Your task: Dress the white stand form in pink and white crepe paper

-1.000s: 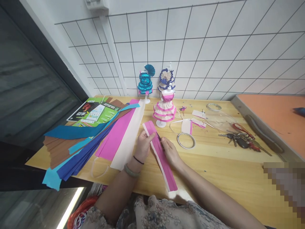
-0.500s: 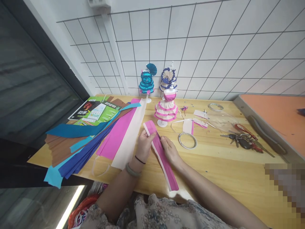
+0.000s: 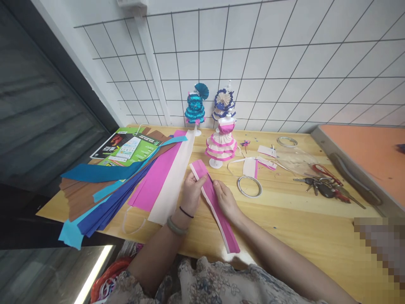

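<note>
A long pink strip with a white edge (image 3: 218,207) slants across the space between my hands, its lower end near the table's front edge. My left hand (image 3: 192,192) pinches the strip near its upper end, thumb on top. At the strip's right side, my right hand (image 3: 224,196) is closed around a thin dark pointed tool (image 3: 211,178). Only the tool's tip shows, lying over the strip; the fingers hide the rest. Just beyond the hands stands a small dress form in a white and pink ruffled dress (image 3: 221,145).
Two more dressed forms, one teal (image 3: 195,107) and one blue and white (image 3: 223,101), stand by the wall. Coloured paper strips (image 3: 117,198) fan out at left. Tape rolls (image 3: 249,187), paper scraps (image 3: 250,167) and keys (image 3: 325,190) lie at right.
The strip's lower end has shifted slightly to the right. Both hands keep nearly the same place and grip.
</note>
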### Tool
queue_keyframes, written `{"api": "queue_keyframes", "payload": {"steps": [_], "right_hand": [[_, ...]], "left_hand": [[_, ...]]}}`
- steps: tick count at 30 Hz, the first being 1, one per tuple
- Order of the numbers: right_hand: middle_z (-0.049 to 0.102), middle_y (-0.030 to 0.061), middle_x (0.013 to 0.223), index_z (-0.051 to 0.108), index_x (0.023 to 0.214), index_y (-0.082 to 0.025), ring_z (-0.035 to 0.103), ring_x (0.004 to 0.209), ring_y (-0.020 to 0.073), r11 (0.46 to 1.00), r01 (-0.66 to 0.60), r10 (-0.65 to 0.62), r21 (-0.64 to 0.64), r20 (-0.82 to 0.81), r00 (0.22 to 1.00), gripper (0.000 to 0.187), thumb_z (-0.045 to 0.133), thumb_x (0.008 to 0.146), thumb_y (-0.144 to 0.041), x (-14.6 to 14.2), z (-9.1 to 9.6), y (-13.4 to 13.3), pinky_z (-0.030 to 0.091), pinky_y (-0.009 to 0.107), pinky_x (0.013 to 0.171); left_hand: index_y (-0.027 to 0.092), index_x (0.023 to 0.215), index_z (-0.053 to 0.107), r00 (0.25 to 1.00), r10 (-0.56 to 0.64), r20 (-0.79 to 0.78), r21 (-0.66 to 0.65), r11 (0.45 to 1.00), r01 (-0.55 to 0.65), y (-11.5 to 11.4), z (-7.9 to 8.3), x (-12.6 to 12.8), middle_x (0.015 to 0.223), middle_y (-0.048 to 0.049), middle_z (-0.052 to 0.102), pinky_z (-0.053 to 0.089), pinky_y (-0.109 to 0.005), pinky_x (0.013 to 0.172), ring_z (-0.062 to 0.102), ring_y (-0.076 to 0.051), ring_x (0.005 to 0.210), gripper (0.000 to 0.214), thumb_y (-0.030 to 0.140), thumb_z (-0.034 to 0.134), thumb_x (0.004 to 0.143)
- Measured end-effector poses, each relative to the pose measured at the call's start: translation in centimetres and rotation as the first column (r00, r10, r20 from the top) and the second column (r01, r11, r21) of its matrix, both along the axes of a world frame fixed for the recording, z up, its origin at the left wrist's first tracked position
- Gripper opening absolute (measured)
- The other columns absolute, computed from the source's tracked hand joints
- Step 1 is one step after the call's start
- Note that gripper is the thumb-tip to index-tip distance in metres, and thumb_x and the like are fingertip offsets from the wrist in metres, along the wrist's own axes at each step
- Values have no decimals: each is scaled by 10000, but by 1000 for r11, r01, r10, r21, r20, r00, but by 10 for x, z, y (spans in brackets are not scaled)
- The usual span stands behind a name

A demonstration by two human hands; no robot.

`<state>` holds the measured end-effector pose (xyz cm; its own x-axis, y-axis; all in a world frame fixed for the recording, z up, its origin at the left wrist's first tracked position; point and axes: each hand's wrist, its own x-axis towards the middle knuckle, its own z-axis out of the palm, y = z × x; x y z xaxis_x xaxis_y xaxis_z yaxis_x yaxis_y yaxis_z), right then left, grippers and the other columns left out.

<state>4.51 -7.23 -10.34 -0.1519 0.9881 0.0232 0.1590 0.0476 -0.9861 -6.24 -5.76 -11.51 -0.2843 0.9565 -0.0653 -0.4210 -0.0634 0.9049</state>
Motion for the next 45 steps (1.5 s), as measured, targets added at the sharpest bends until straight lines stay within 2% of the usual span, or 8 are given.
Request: {"api": "queue_keyframes", "payload": {"steps": [9, 14, 21, 25, 40, 45], "right_hand": [[520, 9, 696, 504, 730, -195, 496, 684, 177, 1000, -2, 2, 4, -1, 1000, 354, 356, 877, -481, 2, -7, 3, 403, 294, 662], [532, 15, 702, 506, 733, -192, 497, 684, 180, 1000, 6, -6, 2, 1, 1000, 351, 360, 873, -479, 3, -5, 2, 400, 297, 659], [500, 4, 680, 480, 711, -199, 470, 660, 170, 1000, 3, -3, -6, 10, 1000, 343, 360, 873, -476, 3, -3, 0, 385, 290, 648], [507, 6, 678, 485, 696, -204, 477, 670, 177, 1000, -1, 1, -6, -5, 1000, 350, 369, 866, -487, 2, 0, -1, 399, 293, 656], [520, 2, 691, 497, 721, -198, 485, 674, 175, 1000, -25, 25, 1, -48, 999, 327, 371, 874, -458, 0, 5, 3, 380, 289, 656], [563, 33, 798, 547, 803, -174, 508, 774, 190, 999, -40, 40, -24, -32, 999, 340, 357, 880, -445, 2, 4, 1, 382, 304, 748]], "left_hand": [[159, 856, 602, 1000, -14, 16, -3, 1000, 14, 0, 1, 0, 800, -12, 642, 432, -235, 684, 579, -111, 707, 240, 224, 699, 646], [161, 894, 606, 998, -36, 46, -13, 999, 36, 0, 1, 1, 795, -13, 640, 424, -227, 651, 575, -114, 696, 270, 260, 695, 659], [164, 837, 611, 995, -34, 94, -23, 999, 36, 0, 0, -1, 711, 15, 607, 411, -218, 622, 545, -93, 629, 199, 297, 669, 701], [168, 854, 631, 997, -48, 60, -24, 999, 49, 0, 0, -2, 734, 9, 626, 419, -228, 644, 559, -108, 663, 224, 311, 679, 689], [161, 876, 656, 992, 18, -129, -32, 999, -22, -1, -6, -3, 715, -8, 627, 436, -237, 643, 563, -128, 669, 254, 341, 671, 697], [172, 888, 642, 992, 48, -121, 2, 999, -48, -1, -6, -4, 763, -11, 632, 439, -239, 656, 565, -130, 695, 247, 345, 658, 713]]}}
